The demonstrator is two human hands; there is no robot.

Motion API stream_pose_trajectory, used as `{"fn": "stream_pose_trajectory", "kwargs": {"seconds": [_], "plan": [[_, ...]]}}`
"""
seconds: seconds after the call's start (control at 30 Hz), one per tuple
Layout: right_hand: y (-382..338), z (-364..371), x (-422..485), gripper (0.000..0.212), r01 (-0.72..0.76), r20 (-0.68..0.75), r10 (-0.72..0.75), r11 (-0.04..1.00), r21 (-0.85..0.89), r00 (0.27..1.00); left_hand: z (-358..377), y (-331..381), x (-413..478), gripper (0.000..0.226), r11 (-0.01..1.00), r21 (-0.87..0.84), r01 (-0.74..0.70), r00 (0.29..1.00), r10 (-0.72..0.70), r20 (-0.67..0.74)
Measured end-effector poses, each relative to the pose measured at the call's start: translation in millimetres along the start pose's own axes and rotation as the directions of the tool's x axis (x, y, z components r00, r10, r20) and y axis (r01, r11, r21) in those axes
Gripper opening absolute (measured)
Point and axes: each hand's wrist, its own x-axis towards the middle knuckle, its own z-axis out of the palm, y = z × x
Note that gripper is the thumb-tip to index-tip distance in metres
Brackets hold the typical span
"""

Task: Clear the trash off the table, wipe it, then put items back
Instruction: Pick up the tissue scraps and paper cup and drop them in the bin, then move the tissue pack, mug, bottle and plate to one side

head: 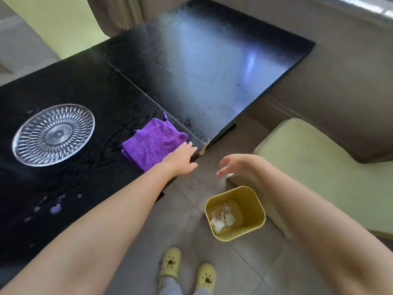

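Note:
A folded purple cloth lies near the front edge of the black table. My left hand hovers flat over the cloth's right corner at the table edge, fingers spread, holding nothing. My right hand hangs in the air to the right of the table, above the floor, fingers loosely apart and empty. Below it a yellow trash bin stands on the floor with crumpled white paper inside. A clear cut-glass plate rests on the table's left part.
Pale liquid spots mark the table near its front left. A glossy second table section extends to the back right. A pale green chair stands right of the bin. My feet in yellow clogs are on the tiled floor.

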Motion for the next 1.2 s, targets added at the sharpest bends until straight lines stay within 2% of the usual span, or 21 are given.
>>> {"fn": "stream_pose_trajectory", "kwargs": {"seconds": [0.07,0.2,0.3,0.43,0.7,0.77,0.87,0.9,0.97,1.1,1.2], "plan": [[-25,-18,-19,0.053,0.044,0.022,-0.043,0.999,-0.031,0.999,-17,-6,-24,0.060,0.997,-0.061,0.045,0.999,-0.046,-0.011],[-93,-44,-48,0.052,0.114,0.063,-0.103,0.973,-0.200,0.993,-50,-29,-80,0.046,0.979,-0.151,0.140,0.989,-0.144,-0.017],[-150,-44,-60,0.037,0.174,0.128,-0.139,0.930,-0.323,0.982,-68,-53,-129,0.045,0.956,-0.190,0.223,0.975,-0.223,0.022],[-232,-27,-73,0.051,0.247,0.184,-0.179,0.850,-0.466,0.966,-83,-94,-199,0.046,0.909,-0.214,0.358,0.931,-0.364,0.010],[-377,46,-104,0.045,0.479,0.338,-0.340,0.653,-0.587,0.878,-70,-161,-349,0.057,0.718,-0.422,0.553,0.790,-0.613,-0.009],[-402,70,-112,0.041,0.538,0.365,-0.397,0.601,-0.590,0.843,-53,-174,-381,0.058,0.649,-0.485,0.586,0.731,-0.682,-0.030],[-432,108,-120,0.034,0.620,0.413,-0.466,0.516,-0.592,0.782,-25,-197,-421,0.056,0.590,-0.484,0.647,0.632,-0.769,-0.093],[-440,122,-122,0.034,0.637,0.435,-0.470,0.488,-0.597,0.768,-16,-204,-433,0.060,0.570,-0.504,0.648,0.606,-0.788,-0.112],[-453,149,-125,0.039,0.658,0.461,-0.476,0.446,-0.607,0.749,2,-221,-454,0.082,0.504,-0.612,0.609,0.559,-0.820,-0.119],[-470,198,-122,0.057,0.686,0.476,-0.508,0.403,-0.606,0.718,40,-250,-470,0.103,0.459,-0.703,0.544,0.568,-0.818,-0.094],[-476,226,-116,0.038,0.714,0.457,-0.557,0.447,-0.539,0.694,59,-268,-461,0.109,0.394,-0.811,0.433,0.588,-0.805,-0.077]]}}
